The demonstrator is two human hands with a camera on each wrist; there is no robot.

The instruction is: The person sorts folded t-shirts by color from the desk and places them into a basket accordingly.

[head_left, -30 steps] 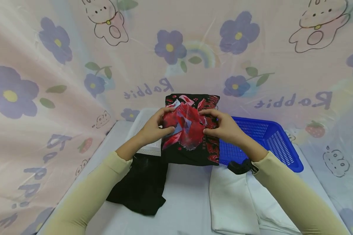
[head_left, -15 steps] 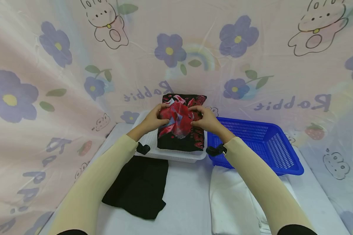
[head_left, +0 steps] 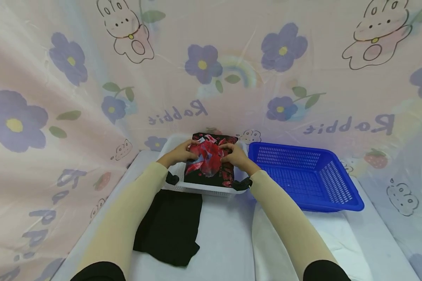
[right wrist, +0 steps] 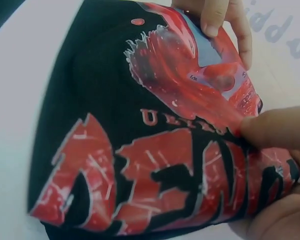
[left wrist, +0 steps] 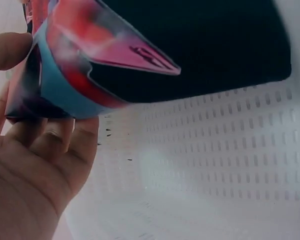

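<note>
Both hands hold a folded black garment with a glossy red print (head_left: 211,162) over the white perforated basket (head_left: 205,189). My left hand (head_left: 180,153) grips its left side; in the left wrist view the fingers curl under the fold and the thumb lies on top. On the opposite side, my right hand (head_left: 238,157) pinches the garment. The right wrist view shows the thumb (right wrist: 277,127) on the print and large red letters (right wrist: 155,175) along that edge. Bare basket wall (left wrist: 215,150) shows below the garment in the left wrist view.
A blue perforated basket (head_left: 295,183) stands right of the white one. In front lie a folded black cloth (head_left: 168,228) at left and white folded cloth (head_left: 274,246) at right, partly behind the right sleeve. A printed curtain (head_left: 232,109) hangs behind the table.
Both hands have carried the black garment leftward, away from the blue basket, and down into the white basket's opening. Their hold on it looks the same.
</note>
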